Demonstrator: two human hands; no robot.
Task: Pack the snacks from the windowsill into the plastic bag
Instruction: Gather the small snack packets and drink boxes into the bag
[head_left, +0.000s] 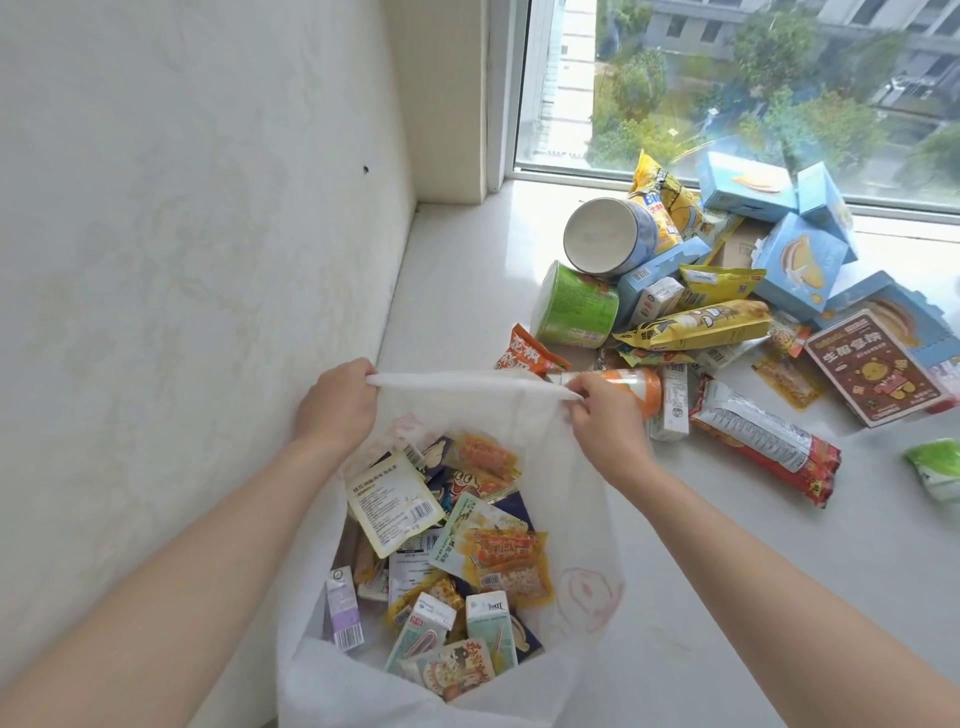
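Observation:
A white translucent plastic bag (566, 499) stands open on the windowsill (467, 291), holding several snack packets and small drink cartons (452, 545). My left hand (337, 402) grips the bag's far rim at its left end. My right hand (605, 415) pinches the same rim at its right end, stretching it taut between both hands. Just behind my right hand lies an orange-and-white packet (641, 389). A heap of snacks fills the sill to the right: a green cup (574, 306), a blue tub (610, 236), yellow bags (696, 325) and light-blue boxes (797, 260).
A white wall (182, 260) runs along the left of the sill. The window (727, 78) closes the far side. A brown box (878, 366), a long red packet (763, 439) and a green packet (935, 467) lie at the right.

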